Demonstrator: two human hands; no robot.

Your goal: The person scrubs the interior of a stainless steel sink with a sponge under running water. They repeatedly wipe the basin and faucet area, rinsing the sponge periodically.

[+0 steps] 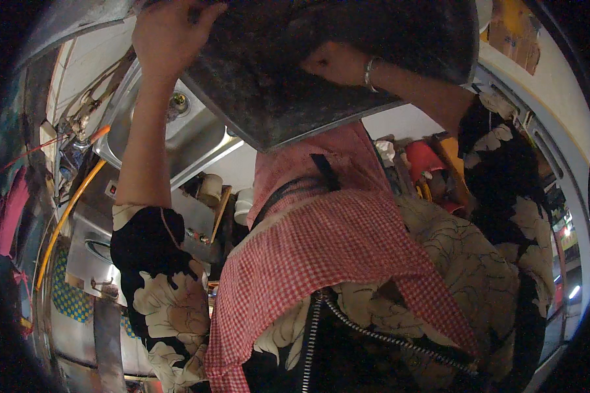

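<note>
A large dark flat panel [285, 98] with a thin grey edge fills the top of the view, one corner pointing down towards me. My left hand [172, 39] is at the panel's left side, its thumb stretched over the dark surface. The top frame edge cuts off its other fingers, so its grip is unclear. Across the panel's middle lies my right hand [341, 64], a bracelet [369, 74] on its wrist. Its fingers look curled against the dark surface, and shadow hides whether they hold anything.
Under my left forearm is a stainless steel sink [196, 130] with a drain [179, 102]. An orange hose [71, 206] runs down the left side. A red container [423, 159] stands to the right. My red checked apron [319, 236] hangs below the panel.
</note>
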